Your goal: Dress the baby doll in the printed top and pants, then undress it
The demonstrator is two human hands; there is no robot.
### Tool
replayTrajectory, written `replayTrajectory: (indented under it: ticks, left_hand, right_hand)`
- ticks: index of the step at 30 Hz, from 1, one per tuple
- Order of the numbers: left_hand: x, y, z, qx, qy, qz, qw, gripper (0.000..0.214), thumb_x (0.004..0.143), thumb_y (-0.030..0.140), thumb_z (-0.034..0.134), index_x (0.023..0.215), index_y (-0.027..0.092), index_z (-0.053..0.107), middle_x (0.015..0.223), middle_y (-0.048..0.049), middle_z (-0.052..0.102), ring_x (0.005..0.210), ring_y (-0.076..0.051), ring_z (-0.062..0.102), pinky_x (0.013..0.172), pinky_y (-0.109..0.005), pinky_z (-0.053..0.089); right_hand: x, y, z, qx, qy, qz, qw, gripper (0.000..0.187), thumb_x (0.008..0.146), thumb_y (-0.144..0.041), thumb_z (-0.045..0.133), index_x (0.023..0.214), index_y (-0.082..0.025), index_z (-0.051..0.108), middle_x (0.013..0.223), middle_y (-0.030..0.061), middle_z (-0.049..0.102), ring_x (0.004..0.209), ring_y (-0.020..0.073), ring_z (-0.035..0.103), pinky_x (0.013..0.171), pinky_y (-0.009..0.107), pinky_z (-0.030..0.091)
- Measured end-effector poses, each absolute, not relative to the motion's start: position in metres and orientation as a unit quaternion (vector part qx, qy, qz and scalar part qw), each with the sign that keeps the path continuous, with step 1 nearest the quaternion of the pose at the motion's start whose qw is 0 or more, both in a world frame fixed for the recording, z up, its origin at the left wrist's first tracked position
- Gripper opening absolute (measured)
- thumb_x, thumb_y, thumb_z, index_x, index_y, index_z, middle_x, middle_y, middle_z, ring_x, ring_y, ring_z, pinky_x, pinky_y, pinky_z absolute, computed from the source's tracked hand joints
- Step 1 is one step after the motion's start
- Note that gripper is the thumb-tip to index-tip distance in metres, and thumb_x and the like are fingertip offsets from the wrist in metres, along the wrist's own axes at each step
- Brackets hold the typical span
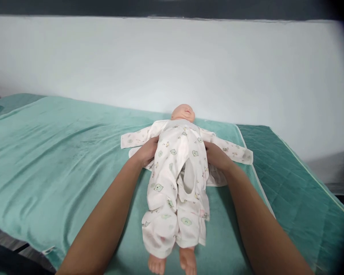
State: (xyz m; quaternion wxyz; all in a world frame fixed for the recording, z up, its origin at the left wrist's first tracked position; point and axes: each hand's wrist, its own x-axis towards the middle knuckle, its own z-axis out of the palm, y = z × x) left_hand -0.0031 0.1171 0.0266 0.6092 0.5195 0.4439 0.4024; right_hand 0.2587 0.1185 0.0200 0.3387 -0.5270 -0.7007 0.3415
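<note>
You are working at the doll's clothing with both hands at once, and the step in hand is looking like settling the printed trousers (pixel 166 160) around its middle. The doll (pixel 184 113) is lying face up between your arms on the green sheet (pixel 68 152), its head pointing toward the wall (pixel 172 57) and its bare feet (pixel 157 264) toward you. The trousers are reaching up over the chest, while the matching jacket (pixel 217 179) is showing out from under them on both sides, its sleeves (pixel 136 138) spreading wide. The next move is probably calling for an even, gentle touch on both sides, so the cloth is not twisting. Your left hand (pixel 148 152) is pressing in at one side of the trousers, fingers bending inward; your right hand (pixel 217 156) is mirroring it opposite, its fingertips hiding behind the cloth. How far either set of fingers is opening, or whether it is pinching fabric, you cannot tell from here. Both forearms (pixel 103 217) are slanting inward from the near edge, framing the legs.
</note>
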Motion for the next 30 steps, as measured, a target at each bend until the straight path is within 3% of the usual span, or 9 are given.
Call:
replayTrajectory:
  ticks: [5,9,13,20,30]
  left_hand:
    - [0.001,0.117,0.025,0.452,0.425,0.414,0.666,0.042,0.074,0.035,0.074,0.111,0.016,0.071,0.090,-0.0098,0.077,0.095,-0.031,0.071,0.087,-0.042,0.056]
    - [0.006,0.116,0.026,0.416,0.425,0.430,0.679,0.042,0.075,0.037,0.071,0.111,0.014,0.071,0.089,-0.0112,0.077,0.093,-0.031,0.072,0.087,-0.044,0.058]
    - [0.009,0.118,0.026,0.392,0.415,0.454,0.684,0.041,0.073,0.027,0.071,0.112,0.015,0.071,0.091,-0.0100,0.077,0.092,-0.031,0.072,0.088,-0.045,0.058]
    - [0.009,0.119,0.028,0.350,0.415,0.462,0.701,0.038,0.074,0.019,0.069,0.112,0.015,0.070,0.087,-0.0079,0.078,0.088,-0.028,0.073,0.090,-0.042,0.058]
    - [0.014,0.109,0.038,0.371,0.399,0.485,0.684,0.035,0.079,0.033,0.071,0.109,0.016,0.069,0.086,-0.0065,0.076,0.092,-0.026,0.071,0.091,-0.041,0.056]
  right_hand:
    - [0.251,0.110,0.015,-0.501,-0.655,0.375,0.423,0.018,0.072,-0.028,0.063,0.081,-0.023,0.078,0.092,0.0024,0.076,0.097,0.0295,0.063,0.085,0.040,0.048]
    - [0.243,0.104,0.015,-0.501,-0.582,0.428,0.476,0.022,0.074,-0.036,0.065,0.085,-0.021,0.077,0.084,0.0026,0.075,0.084,0.0254,0.064,0.074,0.037,0.049]
    - [0.235,0.098,0.024,-0.529,-0.508,0.445,0.514,0.029,0.069,-0.043,0.070,0.084,-0.019,0.076,0.077,0.0032,0.072,0.076,0.0240,0.062,0.065,0.035,0.048]
    - [0.236,0.099,0.028,-0.500,-0.513,0.476,0.511,0.035,0.065,-0.040,0.075,0.093,-0.019,0.075,0.089,0.0053,0.076,0.087,0.0271,0.066,0.071,0.036,0.052]
    - [0.241,0.108,0.013,-0.446,-0.499,0.587,0.454,0.041,0.065,-0.033,0.078,0.105,-0.025,0.074,0.098,0.0053,0.077,0.099,0.0304,0.068,0.084,0.043,0.056]
